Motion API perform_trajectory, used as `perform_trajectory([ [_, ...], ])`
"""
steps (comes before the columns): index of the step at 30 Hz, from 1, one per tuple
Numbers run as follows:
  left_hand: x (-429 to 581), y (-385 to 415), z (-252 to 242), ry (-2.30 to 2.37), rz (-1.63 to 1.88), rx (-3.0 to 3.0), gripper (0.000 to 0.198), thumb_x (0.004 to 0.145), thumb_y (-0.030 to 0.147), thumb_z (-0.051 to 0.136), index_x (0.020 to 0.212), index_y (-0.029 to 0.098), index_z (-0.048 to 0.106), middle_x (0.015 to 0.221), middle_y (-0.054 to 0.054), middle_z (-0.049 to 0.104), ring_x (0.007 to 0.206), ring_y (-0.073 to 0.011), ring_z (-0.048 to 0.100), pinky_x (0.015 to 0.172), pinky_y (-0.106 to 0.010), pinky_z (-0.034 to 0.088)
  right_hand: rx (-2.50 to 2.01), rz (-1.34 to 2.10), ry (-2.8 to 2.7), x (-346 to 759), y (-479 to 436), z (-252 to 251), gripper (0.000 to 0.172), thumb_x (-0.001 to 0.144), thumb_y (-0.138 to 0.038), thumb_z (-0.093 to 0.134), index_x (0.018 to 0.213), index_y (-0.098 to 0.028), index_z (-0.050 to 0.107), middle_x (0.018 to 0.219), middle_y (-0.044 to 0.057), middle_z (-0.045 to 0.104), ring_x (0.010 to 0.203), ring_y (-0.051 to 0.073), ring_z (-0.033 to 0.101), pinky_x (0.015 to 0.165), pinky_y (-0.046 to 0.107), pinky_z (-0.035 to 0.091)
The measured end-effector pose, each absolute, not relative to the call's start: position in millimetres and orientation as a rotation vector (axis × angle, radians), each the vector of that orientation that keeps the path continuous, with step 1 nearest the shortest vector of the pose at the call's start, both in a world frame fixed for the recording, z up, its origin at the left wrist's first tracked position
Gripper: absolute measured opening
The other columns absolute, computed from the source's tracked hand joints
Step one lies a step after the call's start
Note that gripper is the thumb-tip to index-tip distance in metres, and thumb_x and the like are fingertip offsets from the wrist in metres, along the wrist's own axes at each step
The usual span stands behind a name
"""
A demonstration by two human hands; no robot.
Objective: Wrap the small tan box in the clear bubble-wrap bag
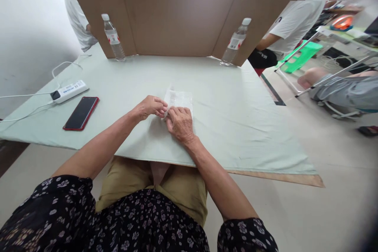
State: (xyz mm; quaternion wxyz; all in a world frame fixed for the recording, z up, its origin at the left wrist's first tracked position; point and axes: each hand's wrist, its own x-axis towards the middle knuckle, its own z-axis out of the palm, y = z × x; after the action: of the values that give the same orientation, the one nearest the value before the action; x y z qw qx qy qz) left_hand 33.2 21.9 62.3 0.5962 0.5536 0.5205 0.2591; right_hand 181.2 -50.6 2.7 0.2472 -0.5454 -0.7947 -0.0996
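A small piece of clear bubble wrap (182,98) lies on the pale green tablecloth in front of me, its left edge lifted and standing up. With closed fingertips, my left hand (152,107) pinches that raised left edge. My right hand (180,124) lies over the near part of the wrap, fingers bent and pressed down on it. Its thumb side is close to the left fingertips, and the palm hides part of the wrap. Whether anything is inside the wrap I cannot tell.
A cardboard screen (177,12) stands at the back, with a water bottle (113,39) at left and another water bottle (235,43) at right. A red-edged phone (81,113) and a white power strip (71,91) with cables lie left. People sit beyond the table (236,138).
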Motion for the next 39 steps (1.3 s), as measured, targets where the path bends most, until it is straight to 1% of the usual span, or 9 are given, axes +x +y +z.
perform_trajectory([
  [5,34,16,45,1.198,0.629,1.705,0.019,0.068,0.012,0.059,0.082,0.013,0.073,0.063,0.000,0.061,0.058,-0.0126,0.057,0.063,-0.028,0.051,-1.478,-0.197,-2.124,184,-52,3,0.012,0.087,-0.017,0.056,0.095,-0.019,0.065,0.107,0.009,0.073,0.095,0.026,0.057,0.089,0.040,0.033],
  [10,36,11,18,1.162,0.917,2.279,0.020,0.079,0.018,0.058,0.087,0.015,0.076,0.091,-0.008,0.064,0.085,-0.0187,0.060,0.082,-0.032,0.051,-1.423,-0.116,-1.945,199,-49,7,0.014,0.086,-0.016,0.056,0.091,-0.021,0.067,0.109,0.006,0.075,0.103,0.024,0.063,0.096,0.040,0.034],
  [13,38,8,3,1.119,0.999,2.314,0.027,0.084,0.015,0.052,0.099,0.015,0.074,0.101,-0.010,0.063,0.091,-0.0186,0.060,0.082,-0.030,0.052,-1.537,-0.139,-1.722,218,-48,11,0.015,0.089,-0.019,0.054,0.093,-0.022,0.068,0.113,0.008,0.074,0.107,0.026,0.063,0.097,0.043,0.036],
  [15,40,6,-3,1.121,1.016,2.311,0.027,0.085,0.014,0.051,0.101,0.015,0.073,0.102,-0.010,0.061,0.088,-0.0173,0.060,0.080,-0.028,0.052,-1.670,-0.059,-1.634,232,-49,12,0.017,0.090,-0.025,0.055,0.100,-0.021,0.068,0.114,0.009,0.073,0.098,0.025,0.066,0.093,0.042,0.039],
  [18,43,2,-5,1.115,1.017,2.342,0.025,0.085,0.014,0.052,0.100,0.016,0.072,0.099,-0.009,0.060,0.084,-0.0166,0.059,0.080,-0.028,0.051,-1.923,0.197,-1.599,251,-54,12,0.030,0.090,-0.038,0.059,0.111,-0.018,0.066,0.112,0.010,0.073,0.084,0.024,0.067,0.086,0.041,0.043],
  [23,48,-1,-8,1.163,1.066,2.431,0.025,0.084,0.015,0.053,0.100,0.017,0.072,0.098,-0.008,0.061,0.081,-0.0161,0.059,0.075,-0.027,0.050,-2.140,0.438,-1.545,260,-61,17,0.049,0.093,-0.051,0.055,0.126,-0.015,0.062,0.107,0.011,0.075,0.100,0.028,0.068,0.089,0.039,0.046],
  [29,50,0,-17,1.149,1.210,2.515,0.024,0.086,0.016,0.052,0.099,0.019,0.072,0.094,-0.006,0.062,0.085,-0.0171,0.060,0.077,-0.027,0.051,-2.137,0.607,-1.510,248,-49,22,0.073,0.086,-0.060,0.058,0.141,-0.013,0.051,0.108,0.013,0.073,0.104,0.030,0.068,0.091,0.039,0.049],
  [34,47,0,-14,1.120,1.181,2.545,0.021,0.087,0.019,0.054,0.098,0.018,0.072,0.095,-0.007,0.062,0.085,-0.0181,0.060,0.078,-0.029,0.050,-1.921,0.661,-1.425,238,-32,5,0.084,0.077,-0.050,0.065,0.146,-0.010,0.041,0.103,0.012,0.072,0.092,0.027,0.067,0.085,0.039,0.052],
  [39,47,0,-12,1.123,1.181,2.542,0.019,0.090,0.028,0.057,0.095,0.018,0.072,0.092,-0.008,0.062,0.084,-0.0192,0.058,0.078,-0.031,0.049,-1.902,0.489,-1.501,228,-28,-3,0.078,0.073,-0.039,0.063,0.144,-0.011,0.044,0.098,0.010,0.072,0.083,0.027,0.065,0.082,0.041,0.052],
])
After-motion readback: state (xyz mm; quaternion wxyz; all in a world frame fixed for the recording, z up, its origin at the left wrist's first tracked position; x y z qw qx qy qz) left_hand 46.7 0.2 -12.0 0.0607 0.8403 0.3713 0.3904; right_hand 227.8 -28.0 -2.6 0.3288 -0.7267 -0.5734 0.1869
